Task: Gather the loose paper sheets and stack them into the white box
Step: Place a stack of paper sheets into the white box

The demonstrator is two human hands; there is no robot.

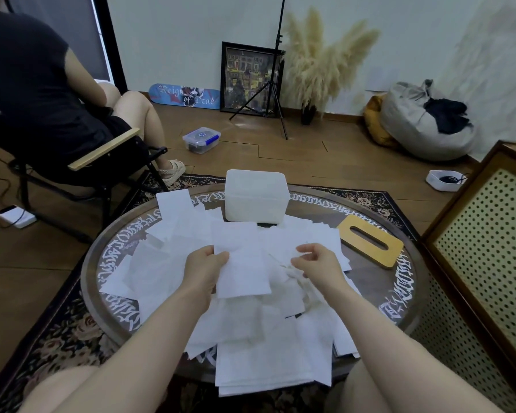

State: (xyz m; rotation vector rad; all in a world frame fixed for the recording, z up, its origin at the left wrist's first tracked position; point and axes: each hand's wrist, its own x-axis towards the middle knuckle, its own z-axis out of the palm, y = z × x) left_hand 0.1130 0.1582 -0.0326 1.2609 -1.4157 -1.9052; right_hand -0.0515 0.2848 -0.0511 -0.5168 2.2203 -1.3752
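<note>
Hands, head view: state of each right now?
Left hand: pinching a paper sheet by its left edge.
Right hand: fingers curled over the loose sheets; whether it grips one cannot be told.

Round table [405, 275] carries loose paper sheets [167, 263], white box [255, 195], wooden lid [370, 241].

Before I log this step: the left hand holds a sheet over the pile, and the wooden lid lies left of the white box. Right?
Not quite. The head view shows the wooden lid lying on the table to the right of the white box, not left. The rest stands: the left hand holds a sheet over the pile.
</note>
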